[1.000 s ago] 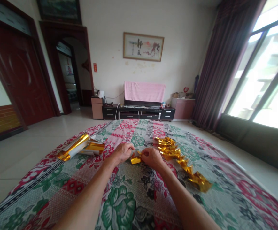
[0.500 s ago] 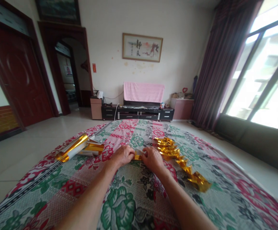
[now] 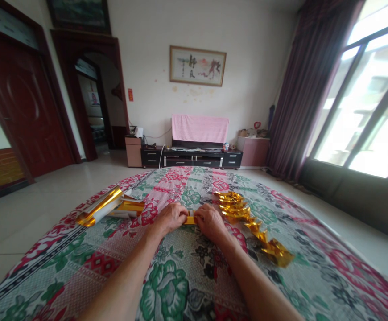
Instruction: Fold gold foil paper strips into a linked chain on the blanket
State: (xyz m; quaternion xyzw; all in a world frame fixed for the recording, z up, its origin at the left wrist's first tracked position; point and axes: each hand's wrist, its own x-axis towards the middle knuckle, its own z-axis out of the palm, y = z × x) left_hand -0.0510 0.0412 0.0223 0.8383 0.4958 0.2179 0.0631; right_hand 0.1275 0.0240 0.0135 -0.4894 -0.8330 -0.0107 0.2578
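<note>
My left hand (image 3: 171, 217) and my right hand (image 3: 210, 220) sit close together on the flowered cloth (image 3: 167, 285), knuckles up. Both are closed on a small piece of gold foil paper (image 3: 190, 220) and press it flat against the cloth between them. Only a narrow strip of the foil shows between the fingers. A row of folded gold foil pieces (image 3: 247, 220) runs from just beyond my right hand toward the right. A stack of gold foil sheets (image 3: 109, 206) lies to the left of my left hand.
The flowered cloth covers a wide surface with tiled floor around it. A dark TV cabinet (image 3: 194, 157) with a pink cloth (image 3: 200, 128) over it stands at the far wall. Red-brown doors are at left, curtain and window at right.
The foil piece was lifted slightly between my fingers; now both hands have come down and closer together, pressing it flat on the cloth.
</note>
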